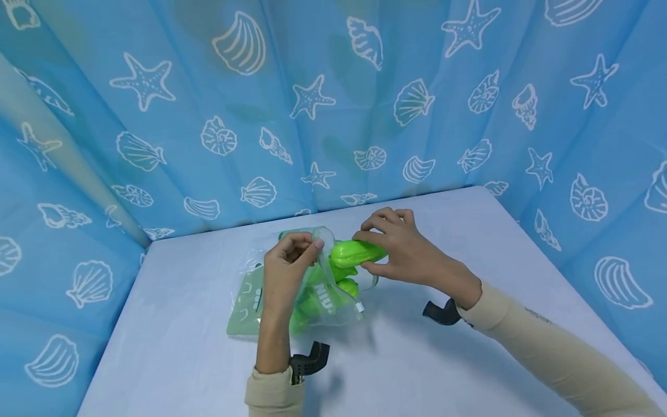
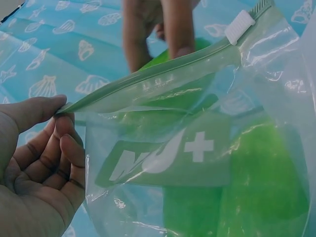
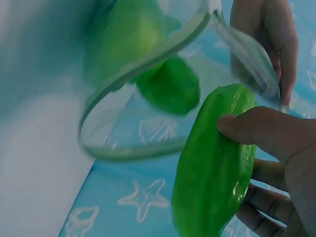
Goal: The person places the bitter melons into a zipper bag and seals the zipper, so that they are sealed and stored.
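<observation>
My left hand point(image 1: 283, 263) pinches the rim of a clear zip bag point(image 2: 123, 113) between thumb and fingertips. The bag has green and white print and a white slider point(image 2: 239, 27), and its mouth gapes. My right hand point(image 1: 401, 249) holds a long, glossy, ridged green vegetable point(image 3: 212, 163), thumb on one side and fingers on the other. In the head view the vegetable's left end is at the bag's mouth; whether it touches the rim I cannot tell. Other green pieces point(image 3: 170, 86) lie inside the bag, partly hidden by the film and print.
A white tabletop point(image 1: 172, 324) lies under the bag. Blue curtains point(image 1: 323, 133) with white shell and starfish drawings rise behind it and at both sides. Each wrist carries a black camera mount point(image 1: 311, 360).
</observation>
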`<action>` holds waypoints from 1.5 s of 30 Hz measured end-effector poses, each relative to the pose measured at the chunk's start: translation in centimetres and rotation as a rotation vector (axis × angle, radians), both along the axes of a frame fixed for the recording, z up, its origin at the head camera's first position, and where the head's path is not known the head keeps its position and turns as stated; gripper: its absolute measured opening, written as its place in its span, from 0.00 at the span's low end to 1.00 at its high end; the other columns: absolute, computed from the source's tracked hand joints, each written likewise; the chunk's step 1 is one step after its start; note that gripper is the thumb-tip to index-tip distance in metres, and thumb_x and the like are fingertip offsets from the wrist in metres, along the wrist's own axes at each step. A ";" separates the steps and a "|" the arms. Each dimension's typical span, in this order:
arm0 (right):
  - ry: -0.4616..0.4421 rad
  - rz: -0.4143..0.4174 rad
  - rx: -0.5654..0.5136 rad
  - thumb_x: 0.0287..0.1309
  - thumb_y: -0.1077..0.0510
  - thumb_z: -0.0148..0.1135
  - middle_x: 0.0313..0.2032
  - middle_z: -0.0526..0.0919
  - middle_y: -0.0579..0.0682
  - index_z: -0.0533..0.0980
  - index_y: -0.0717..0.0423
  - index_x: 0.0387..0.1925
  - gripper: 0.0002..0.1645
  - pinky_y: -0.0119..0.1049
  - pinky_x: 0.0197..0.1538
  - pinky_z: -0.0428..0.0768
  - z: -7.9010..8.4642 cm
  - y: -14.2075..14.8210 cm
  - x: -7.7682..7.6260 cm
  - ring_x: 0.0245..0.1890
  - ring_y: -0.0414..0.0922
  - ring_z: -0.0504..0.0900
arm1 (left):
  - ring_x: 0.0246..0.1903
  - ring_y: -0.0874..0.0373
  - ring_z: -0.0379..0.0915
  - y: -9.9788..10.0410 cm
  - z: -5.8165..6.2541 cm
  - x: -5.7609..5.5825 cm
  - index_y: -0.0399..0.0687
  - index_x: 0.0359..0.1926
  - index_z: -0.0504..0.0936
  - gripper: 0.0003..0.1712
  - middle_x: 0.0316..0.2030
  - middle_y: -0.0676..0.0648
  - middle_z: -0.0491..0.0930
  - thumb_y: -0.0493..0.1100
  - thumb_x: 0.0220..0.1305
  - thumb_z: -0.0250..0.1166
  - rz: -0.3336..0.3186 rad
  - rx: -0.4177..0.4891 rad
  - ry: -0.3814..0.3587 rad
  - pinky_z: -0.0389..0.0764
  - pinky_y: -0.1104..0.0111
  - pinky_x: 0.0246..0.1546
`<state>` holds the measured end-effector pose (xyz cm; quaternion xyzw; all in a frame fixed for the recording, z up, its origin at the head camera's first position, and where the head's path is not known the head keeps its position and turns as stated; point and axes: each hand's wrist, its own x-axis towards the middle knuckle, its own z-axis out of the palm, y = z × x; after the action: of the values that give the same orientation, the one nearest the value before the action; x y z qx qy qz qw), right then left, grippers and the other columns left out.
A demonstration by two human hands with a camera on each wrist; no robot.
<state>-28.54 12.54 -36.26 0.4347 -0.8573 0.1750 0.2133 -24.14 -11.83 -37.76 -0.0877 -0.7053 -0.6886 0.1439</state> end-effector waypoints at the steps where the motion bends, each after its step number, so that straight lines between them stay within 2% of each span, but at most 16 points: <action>1: 0.007 0.007 0.007 0.47 0.50 0.79 0.46 0.79 0.47 0.84 0.50 0.48 0.24 0.55 0.51 0.61 0.0 -0.4 0.1 0.53 0.49 0.70 | 0.30 0.50 0.77 0.1 0.0 0.0 0.44 0.43 0.85 0.15 0.32 0.42 0.81 0.50 0.63 0.72 0.000 0.001 -0.004 0.79 0.65 0.33; 12: 0.069 0.047 0.060 0.52 0.47 0.78 0.49 0.77 0.47 0.83 0.52 0.52 0.26 0.50 0.46 0.62 -0.1 -3.9 0.8 0.52 0.47 0.69 | 0.28 0.52 0.74 0.8 0.1 0.0 0.42 0.42 0.84 0.16 0.31 0.42 0.79 0.50 0.63 0.72 -0.015 0.013 -0.001 0.77 0.68 0.29; 18: 0.074 0.038 0.064 0.49 0.42 0.78 0.53 0.77 0.48 0.80 0.51 0.57 0.35 0.51 0.49 0.63 -0.3 -3.2 1.4 0.56 0.49 0.68 | 0.28 0.52 0.74 0.8 -0.3 0.1 0.42 0.43 0.84 0.16 0.31 0.43 0.80 0.50 0.63 0.72 -0.012 0.016 -0.009 0.77 0.68 0.29; 21: 0.052 0.043 0.034 0.47 0.41 0.79 0.54 0.77 0.49 0.79 0.51 0.57 0.37 0.53 0.50 0.63 -0.2 -2.3 1.6 0.57 0.51 0.68 | 0.27 0.52 0.74 0.7 -0.4 0.2 0.42 0.42 0.84 0.16 0.31 0.42 0.80 0.50 0.63 0.72 -0.008 0.021 0.001 0.77 0.69 0.29; 25: -0.019 0.034 -0.022 0.45 0.42 0.81 0.53 0.78 0.49 0.80 0.51 0.56 0.36 0.54 0.50 0.62 -0.3 -0.9 1.6 0.56 0.50 0.69 | 0.26 0.52 0.74 0.5 -0.4 0.0 0.42 0.42 0.85 0.15 0.30 0.42 0.80 0.50 0.63 0.72 0.001 0.023 0.016 0.76 0.69 0.28; 32: -0.302 -0.053 -0.028 0.49 0.38 0.77 0.49 0.82 0.42 0.81 0.49 0.56 0.35 0.51 0.50 0.60 -1.5 1.1 2.2 0.50 0.43 0.71 | 0.27 0.52 0.74 0.5 -0.1 -0.1 0.42 0.41 0.85 0.15 0.30 0.43 0.80 0.49 0.63 0.72 0.002 0.020 0.022 0.75 0.69 0.28; 36: -0.376 -0.039 -0.119 0.52 0.45 0.77 0.45 0.82 0.39 0.81 0.47 0.52 0.27 0.51 0.50 0.60 -1.6 1.6 2.5 0.48 0.41 0.73 | 0.27 0.53 0.74 0.6 0.0 -0.1 0.42 0.41 0.85 0.14 0.30 0.43 0.80 0.48 0.63 0.72 -0.002 0.022 0.015 0.75 0.69 0.29; 40: -0.333 -0.002 -0.208 0.53 0.52 0.78 0.41 0.82 0.39 0.82 0.47 0.47 0.19 0.51 0.49 0.62 -1.7 1.1 2.5 0.45 0.42 0.76 | 0.27 0.53 0.74 0.7 0.0 -0.1 0.42 0.41 0.85 0.14 0.30 0.43 0.80 0.48 0.63 0.72 0.000 0.019 0.010 0.76 0.69 0.29; 45: -0.233 0.031 -0.243 0.51 0.54 0.79 0.40 0.84 0.41 0.83 0.49 0.44 0.18 0.49 0.46 0.62 -2.2 -0.8 2.5 0.44 0.42 0.77 | 0.28 0.53 0.75 0.8 0.0 0.1 0.42 0.42 0.85 0.14 0.30 0.44 0.80 0.48 0.63 0.72 -0.003 0.004 0.002 0.77 0.69 0.29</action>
<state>-26.00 11.74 -38.47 0.3958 -0.8419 0.3297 0.1607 -24.06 -11.01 -37.74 -0.0891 -0.7035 -0.6903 0.1435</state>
